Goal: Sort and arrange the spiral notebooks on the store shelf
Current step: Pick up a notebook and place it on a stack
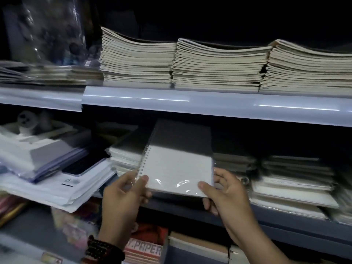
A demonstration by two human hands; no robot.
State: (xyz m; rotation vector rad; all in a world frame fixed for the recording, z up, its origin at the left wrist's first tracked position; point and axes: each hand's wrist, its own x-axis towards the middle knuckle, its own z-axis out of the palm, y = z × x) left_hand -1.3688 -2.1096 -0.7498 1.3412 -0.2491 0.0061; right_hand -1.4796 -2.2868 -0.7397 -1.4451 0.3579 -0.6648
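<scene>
A plastic-wrapped spiral notebook (177,164) with a pale cover and its wire coil on the left edge is held flat in front of the middle shelf (266,212). My left hand (123,195) grips its near left corner by the coil, thumb on top. My right hand (226,189) grips the near right corner, thumb on the cover and fingers underneath. The notebook's far half reaches into the dark shelf gap. A stack of notebooks (123,159) lies on the shelf to its left, and more wrapped stacks (291,178) lie to its right.
The upper shelf (209,103) carries three tall stacks of soft-cover notebooks (219,65). At the left of the middle shelf lies a loose pile of papers and folders (57,178). Below, packs of paper (146,248) and boxes fill the lower level.
</scene>
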